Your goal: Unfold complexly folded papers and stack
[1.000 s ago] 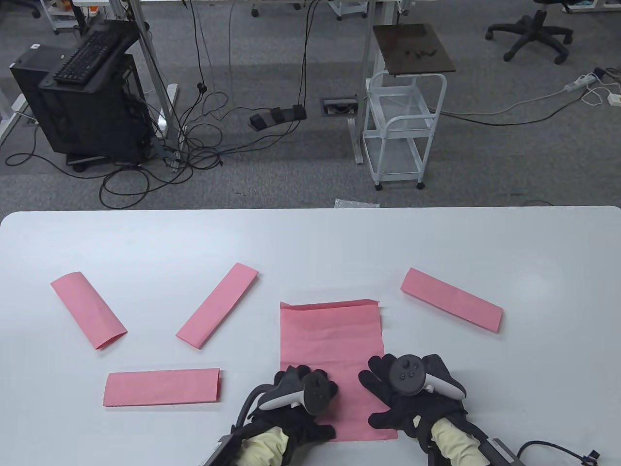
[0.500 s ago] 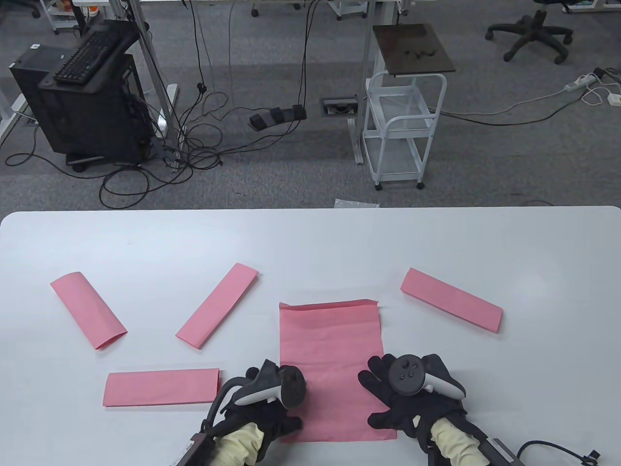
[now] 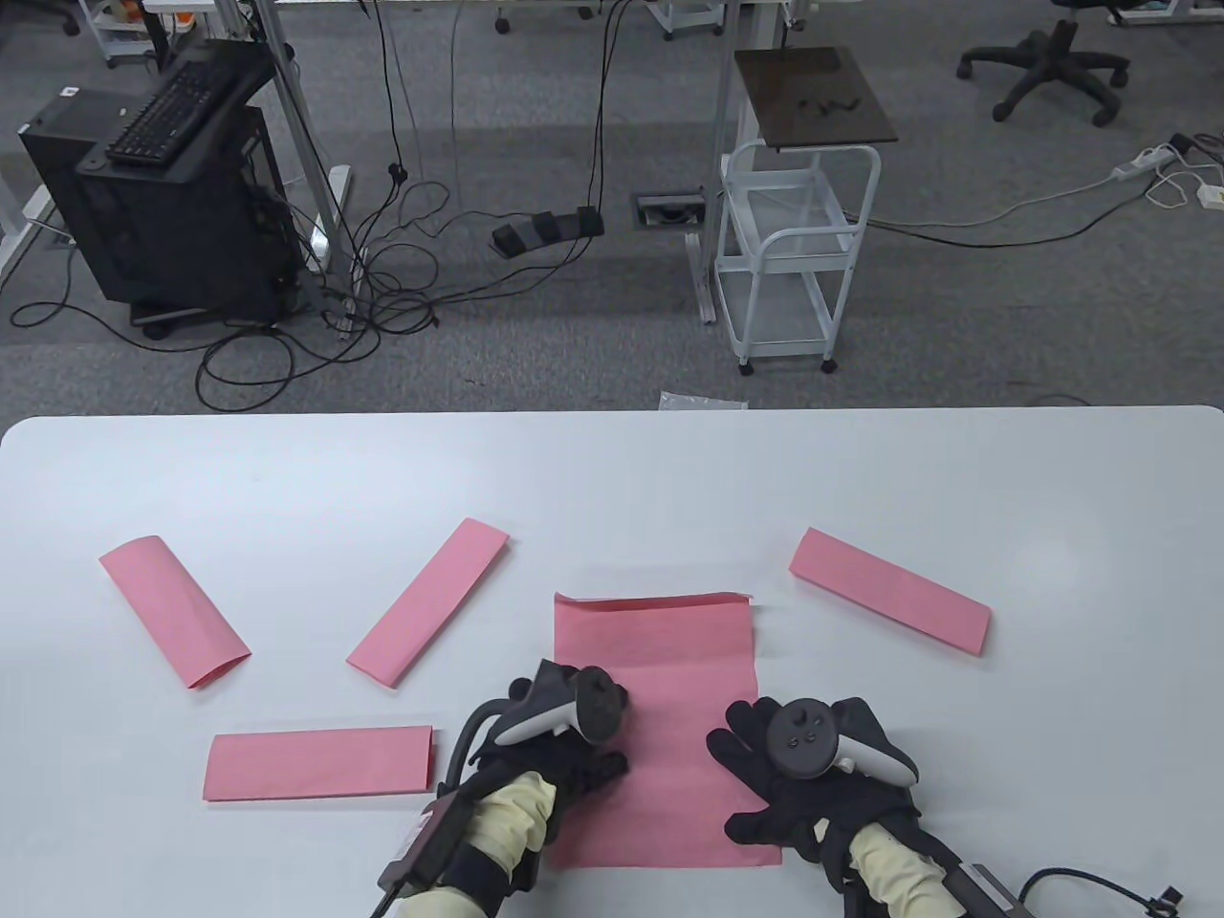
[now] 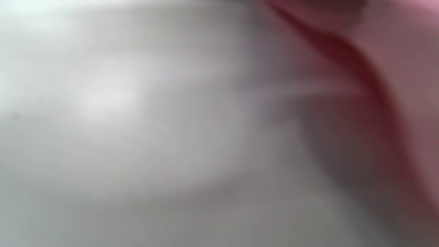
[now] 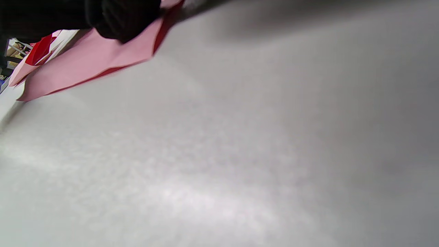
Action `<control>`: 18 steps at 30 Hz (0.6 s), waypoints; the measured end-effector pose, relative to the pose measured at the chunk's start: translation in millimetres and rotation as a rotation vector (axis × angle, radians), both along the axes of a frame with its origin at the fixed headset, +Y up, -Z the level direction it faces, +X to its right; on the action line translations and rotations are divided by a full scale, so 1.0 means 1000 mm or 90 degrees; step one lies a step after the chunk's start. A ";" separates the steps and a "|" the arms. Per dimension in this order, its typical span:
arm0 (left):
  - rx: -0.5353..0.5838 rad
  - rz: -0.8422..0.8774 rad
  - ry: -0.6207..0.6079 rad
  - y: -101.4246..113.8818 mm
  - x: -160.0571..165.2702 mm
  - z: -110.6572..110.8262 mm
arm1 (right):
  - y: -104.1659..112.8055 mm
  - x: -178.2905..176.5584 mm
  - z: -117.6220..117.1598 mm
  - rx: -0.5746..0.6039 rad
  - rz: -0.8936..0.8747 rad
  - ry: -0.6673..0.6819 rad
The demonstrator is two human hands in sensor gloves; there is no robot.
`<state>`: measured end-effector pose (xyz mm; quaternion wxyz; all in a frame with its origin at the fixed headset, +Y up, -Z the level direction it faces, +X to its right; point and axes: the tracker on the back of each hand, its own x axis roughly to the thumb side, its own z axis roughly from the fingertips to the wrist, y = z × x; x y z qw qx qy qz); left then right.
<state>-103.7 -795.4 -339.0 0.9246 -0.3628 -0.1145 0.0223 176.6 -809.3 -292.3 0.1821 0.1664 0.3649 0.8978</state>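
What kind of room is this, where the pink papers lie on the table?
Probably an office or lab workspace: beyond the white table lie grey carpet, a black computer tower with a keyboard on top, loose floor cables and a swivel chair.

The left hand [image 3: 559,741] and the right hand [image 3: 803,765] lay palm-down side by side, fingers [image 3: 732,751] extended and spread flat.

Left wrist view is out of focus throughout: only a grey table [image 4: 137,137] and a pink blur of the unfolded paper [image 4: 411,68] can be made out, no fingers. In the table view, the left hand [image 3: 564,746] has its fingertips concealed beneath its tracker [image 3: 564,712], so contact with the paper cannot be confirmed. Both forearms are cut off by that view's bottom edge.
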 end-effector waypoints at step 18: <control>0.006 -0.019 -0.217 0.007 0.062 0.007 | 0.000 0.000 0.000 -0.005 0.000 0.000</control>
